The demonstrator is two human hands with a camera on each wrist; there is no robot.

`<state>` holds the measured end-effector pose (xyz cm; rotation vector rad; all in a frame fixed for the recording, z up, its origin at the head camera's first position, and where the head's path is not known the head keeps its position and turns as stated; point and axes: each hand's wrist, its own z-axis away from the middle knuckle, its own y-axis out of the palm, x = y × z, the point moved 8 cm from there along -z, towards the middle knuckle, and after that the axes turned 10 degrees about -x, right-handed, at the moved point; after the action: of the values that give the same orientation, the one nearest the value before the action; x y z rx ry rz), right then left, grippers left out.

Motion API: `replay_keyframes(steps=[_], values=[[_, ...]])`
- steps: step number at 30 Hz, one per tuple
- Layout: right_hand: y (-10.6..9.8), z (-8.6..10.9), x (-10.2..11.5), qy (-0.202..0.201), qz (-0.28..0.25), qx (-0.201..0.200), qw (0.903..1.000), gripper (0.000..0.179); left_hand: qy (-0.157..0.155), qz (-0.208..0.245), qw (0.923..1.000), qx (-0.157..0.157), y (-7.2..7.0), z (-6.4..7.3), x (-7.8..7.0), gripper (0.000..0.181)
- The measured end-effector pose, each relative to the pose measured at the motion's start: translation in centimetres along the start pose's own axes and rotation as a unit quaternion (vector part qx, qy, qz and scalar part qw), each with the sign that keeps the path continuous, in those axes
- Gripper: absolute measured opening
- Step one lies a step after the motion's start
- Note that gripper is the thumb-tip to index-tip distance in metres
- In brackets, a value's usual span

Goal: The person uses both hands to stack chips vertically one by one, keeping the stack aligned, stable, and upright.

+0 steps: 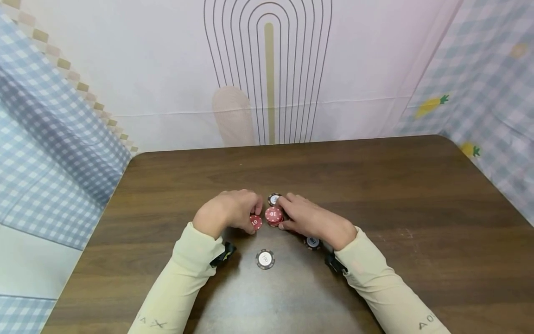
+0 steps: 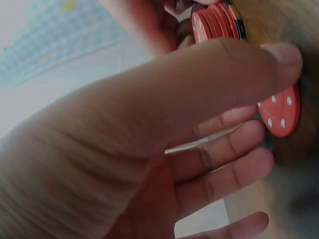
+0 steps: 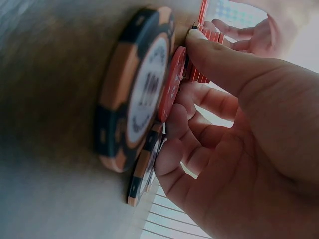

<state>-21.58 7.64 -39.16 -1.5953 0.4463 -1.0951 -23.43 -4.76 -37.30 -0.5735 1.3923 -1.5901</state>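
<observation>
My left hand (image 1: 231,211) pinches a red poker chip (image 1: 256,222) marked 10 between thumb and fingers; in the left wrist view this chip (image 2: 280,118) is flat against the tabletop, partly behind the thumb. Just right of it stands a short stack of red poker chips (image 1: 273,215), with a dark chip at its bottom in the left wrist view. My right hand (image 1: 313,219) grips that stack from the right side with thumb and fingers. A black-and-tan poker chip (image 1: 274,199) lies behind the stack, near the right fingertips.
One black-and-tan chip (image 1: 265,259) lies in front of the hands on the brown wooden table (image 1: 167,185). Another dark chip (image 1: 312,242) sits under the right wrist, partly covered. A patterned white cloth (image 1: 167,69) hangs behind the table, with checked cloth (image 1: 46,134) at the left.
</observation>
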Motion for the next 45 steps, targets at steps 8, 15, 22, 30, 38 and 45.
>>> replay_keyframes(steps=[8, 15, 22, 30, 38, 45], values=[[-0.2, 0.4, -0.6, 0.005, -0.001, 0.000, 1.0000, 0.038, -0.008, -0.038, 0.9992, -0.003, 0.3, -0.6, -1.3, 0.030], [-0.2, 0.6, -0.6, 0.005, -0.004, -0.005, 1.0000, 0.038, -0.020, -0.042, 0.9989, 0.008, 0.8, -0.7, -1.2, 0.031], [0.1, 0.4, -0.2, 0.002, -0.010, 0.000, 1.0000, 0.037, -0.016, -0.019, 0.9997, 0.007, 0.7, -0.3, -1.0, 0.027], [0.1, 0.4, -0.1, 0.003, -0.006, 0.000, 1.0000, 0.035, 0.010, 0.022, 0.9996, -0.011, -0.4, 0.2, -0.9, 0.030], [0.2, 0.3, -0.3, 0.006, -0.006, 0.001, 1.0000, 0.039, 0.057, 0.014, 0.9969, -0.053, -1.5, 0.2, -1.9, 0.034], [0.0, 0.2, 0.0, 0.000, -0.006, 0.000, 1.0000, 0.046, 0.108, 0.014, 0.9896, -0.093, -1.9, 0.1, -3.1, 0.036]])
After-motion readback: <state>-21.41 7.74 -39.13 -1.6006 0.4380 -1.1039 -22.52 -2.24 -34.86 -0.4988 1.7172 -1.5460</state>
